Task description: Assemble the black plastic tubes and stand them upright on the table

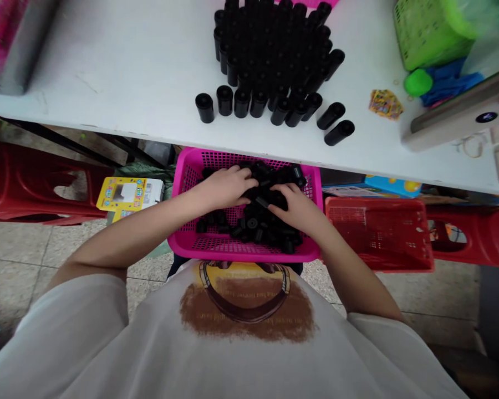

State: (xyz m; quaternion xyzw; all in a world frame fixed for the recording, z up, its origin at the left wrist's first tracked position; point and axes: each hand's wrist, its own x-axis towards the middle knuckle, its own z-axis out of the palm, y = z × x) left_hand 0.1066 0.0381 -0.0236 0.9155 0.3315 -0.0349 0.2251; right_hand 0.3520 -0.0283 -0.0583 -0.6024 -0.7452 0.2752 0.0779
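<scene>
A pink plastic basket [245, 257] sits in front of my body, below the table edge, holding a loose heap of small black plastic cylinders [270, 235]. My left hand [232, 187] reaches over the heap from the left, its fingers bent and apart, touching the pieces; no held piece shows in it. From the right, my right hand [294, 206] curls its thumb and fingers around a black cylinder [263, 202] in the heap. Its grip is partly hidden among the dark pieces. On the table, many black cylinders [258, 102] stand upright in a dense group.
Two cylinders [339, 133] lie tilted at the group's right on the white table [128, 72]. A green basket [419, 33], colourful cards [385, 104] and a pale device [453, 119] are at the right. A red basket [378, 233] and red stools [37, 183] flank me.
</scene>
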